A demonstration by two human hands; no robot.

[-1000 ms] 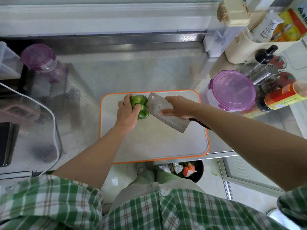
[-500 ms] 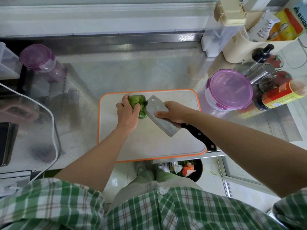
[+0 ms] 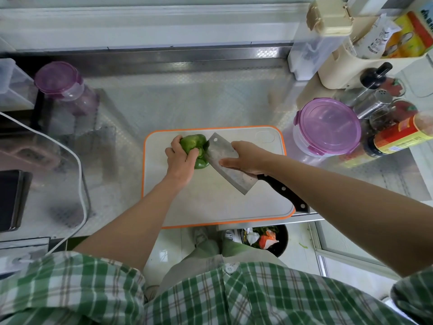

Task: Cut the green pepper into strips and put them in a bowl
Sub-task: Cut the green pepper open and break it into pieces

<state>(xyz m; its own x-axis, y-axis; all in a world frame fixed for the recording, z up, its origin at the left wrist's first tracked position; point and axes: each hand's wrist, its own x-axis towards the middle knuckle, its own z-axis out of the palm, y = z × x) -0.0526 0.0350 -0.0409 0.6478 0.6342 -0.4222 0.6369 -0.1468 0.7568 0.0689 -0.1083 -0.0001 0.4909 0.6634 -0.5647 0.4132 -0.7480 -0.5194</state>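
A green pepper (image 3: 193,141) lies near the far left corner of the white, orange-rimmed cutting board (image 3: 210,202). My left hand (image 3: 180,160) grips the pepper from the left and partly covers it. A steel cleaver (image 3: 234,179) stands tilted, with its front end against the pepper's right side. My right hand (image 3: 248,158) holds the cleaver by the blade, thumb laid along the flat. Its black handle (image 3: 283,193) sticks out free below my wrist.
A round container with a purple lid (image 3: 328,125) stands right of the board, with sauce bottles and shakers (image 3: 403,134) behind it. A purple-lidded jar (image 3: 61,80) and a white cable (image 3: 79,170) are at the left. A waste bin (image 3: 264,239) sits on the floor below the counter edge.
The cleaver's black handle has come out from under my right forearm into view. The blade stays against the pepper, and my left hand keeps its grip.
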